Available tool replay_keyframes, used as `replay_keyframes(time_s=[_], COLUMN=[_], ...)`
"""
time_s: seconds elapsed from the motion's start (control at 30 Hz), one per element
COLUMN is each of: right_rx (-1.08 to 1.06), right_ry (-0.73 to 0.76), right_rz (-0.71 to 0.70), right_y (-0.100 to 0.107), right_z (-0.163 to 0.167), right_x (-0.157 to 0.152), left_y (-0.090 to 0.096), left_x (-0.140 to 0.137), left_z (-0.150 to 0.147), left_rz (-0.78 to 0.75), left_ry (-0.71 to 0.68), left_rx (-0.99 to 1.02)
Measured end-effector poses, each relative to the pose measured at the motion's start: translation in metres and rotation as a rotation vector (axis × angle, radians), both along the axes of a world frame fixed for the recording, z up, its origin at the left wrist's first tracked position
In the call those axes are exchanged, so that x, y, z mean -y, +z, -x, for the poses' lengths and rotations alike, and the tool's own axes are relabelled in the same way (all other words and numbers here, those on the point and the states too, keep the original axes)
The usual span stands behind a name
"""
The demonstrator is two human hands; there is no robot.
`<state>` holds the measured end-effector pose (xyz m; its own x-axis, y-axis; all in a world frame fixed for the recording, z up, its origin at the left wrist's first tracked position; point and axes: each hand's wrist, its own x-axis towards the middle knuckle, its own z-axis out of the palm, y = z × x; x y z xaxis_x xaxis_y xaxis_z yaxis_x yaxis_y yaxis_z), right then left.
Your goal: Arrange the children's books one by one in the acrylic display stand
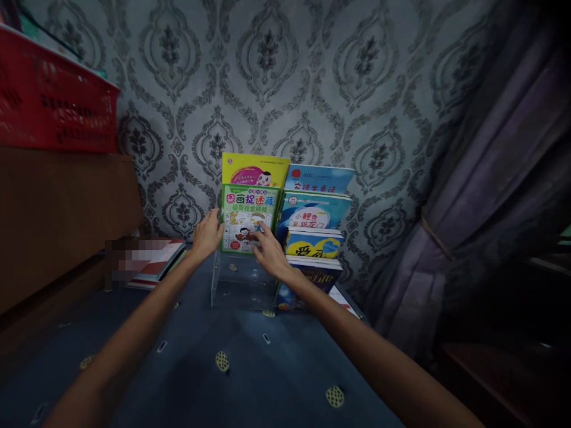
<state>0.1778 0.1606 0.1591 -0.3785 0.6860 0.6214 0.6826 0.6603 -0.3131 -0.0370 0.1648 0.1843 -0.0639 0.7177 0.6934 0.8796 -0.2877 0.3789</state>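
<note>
Saw the green book (231,241) upright in the left column of the clear rack (243,284), just in front of a taller yellow book (245,164). Found the left hand (207,235) at its left edge with fingers curled; could not tell pinching from mere touching. Found the right hand (271,252) over its lower right, fingers bent but parted and released; could not tell about contact with the cover. Counted stepped rows in the right column, back to front: light blue book (321,175), teal book (332,208), yellow-and-blue book (330,246), dark blue book (323,276). Noted see-through plastic below the green book's bottom edge, and patterned cloth on the counter (187,368) running forward between the forearms. Noted stacked books (156,264) left of the rack, well apart, near a wooden cabinet (66,208) topped by a red basket (89,122).
</note>
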Motion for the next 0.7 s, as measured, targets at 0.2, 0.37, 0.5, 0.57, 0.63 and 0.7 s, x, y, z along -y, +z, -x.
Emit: replay_keyframes(time_s=[0.2,0.37,0.5,0.57,0.63,0.7], right_rx=[-0.005,-0.017,-0.015,-0.014,-0.012,-0.008], right_ry=[-0.003,0.009,0.025,0.032,0.029,0.019], right_rz=[0.03,0.022,-0.011,-0.019,-0.016,-0.002], right_y=[-0.001,-0.002,-0.004,-0.005,-0.006,-0.006], right_z=[0.0,-0.001,-0.002,-0.002,-0.002,-0.002], right_x=[0.001,0.003,0.0,-0.002,-0.002,-0.002], left_y=[0.011,0.028,0.031,0.029,0.027,0.025], left_x=[-0.013,-0.022,-0.028,-0.032,-0.036,-0.039], left_z=[0.01,0.011,0.011,0.012,0.014,0.015], left_rz=[-0.028,-0.044,-0.024,-0.003,0.02,0.038], left_ry=[-0.056,-0.079,-0.092,-0.096,-0.104,-0.113], left_rx=[0.117,0.155,0.174,0.187,0.2,0.209])
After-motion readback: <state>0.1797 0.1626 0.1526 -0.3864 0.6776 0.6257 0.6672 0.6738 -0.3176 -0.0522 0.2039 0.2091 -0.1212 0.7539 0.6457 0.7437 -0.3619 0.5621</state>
